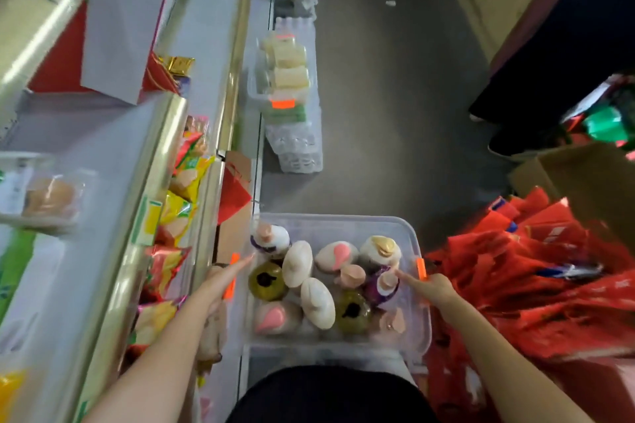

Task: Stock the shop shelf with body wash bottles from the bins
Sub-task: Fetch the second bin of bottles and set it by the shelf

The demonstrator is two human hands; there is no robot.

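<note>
Bin edges: the clear bin's (336,217) side rims are flanked by both hands.
Left hand (220,285): fingers held straight, close together.
Right hand (436,287): forefinger stretched out to a purple bottle (379,288); its other fingers cannot be told.
Body wash bottles (318,302): packed upright between the hands.
Room: grey floor (395,113) ahead; shelf (161,148) left; red bags (532,285) right.

This is a shop. A long shelf (161,161) with a shiny gold edge runs down the left side, and it is full of bright snack packets (185,182). Next to it is a grey floor (395,96), like a path to walk along. On the floor sits a clear bin (343,220) packed with pump bottles (318,302). Further along are another bin (255,86) and wrapped packs of water (295,144). A heap of red bags (536,271) and a cardboard box (584,175) are on the right.
</note>
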